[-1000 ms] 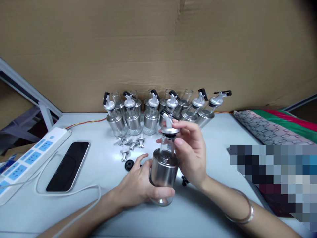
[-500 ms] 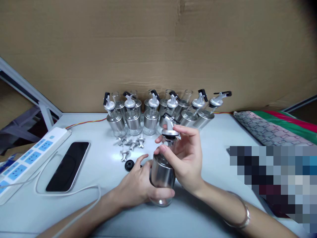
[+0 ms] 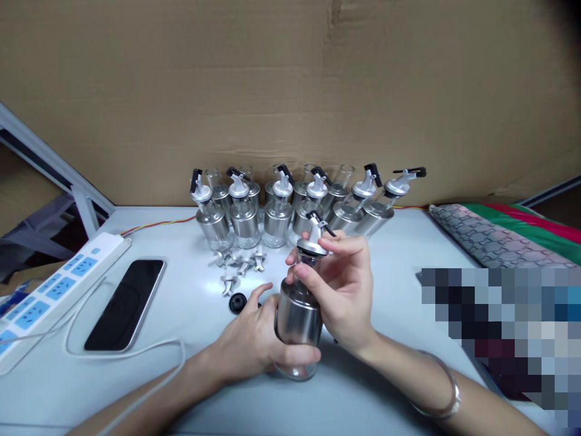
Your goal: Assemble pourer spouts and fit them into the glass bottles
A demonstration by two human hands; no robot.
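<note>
A glass oil bottle point(image 3: 299, 318) with a brushed steel sleeve stands slightly tilted in front of me. My left hand point(image 3: 261, 336) is wrapped round its lower body, thumb across the front and index finger sticking out. At the bottle's neck, my right hand point(image 3: 342, 284) grips a silver pourer spout point(image 3: 311, 244) with a black flap lever. The spout's black stopper sits at the mouth of the neck; how deep it goes I cannot tell. Left of the bottle lie a black round cap point(image 3: 237, 303) and several loose silver spout parts point(image 3: 245, 264).
Several similar bottles point(image 3: 245, 224) stand in rows at the back, the front ones with spouts. On the left lie a phone point(image 3: 124, 306), a power strip point(image 3: 54, 297) and a white cable point(image 3: 136, 354). A patterned bag point(image 3: 499, 236) rests on the right, beside a blurred-out area.
The spout on the held bottle has tipped and turned a little, its lever swinging slightly right. My right fingers have shifted slightly with it; my left hand keeps its hold.
</note>
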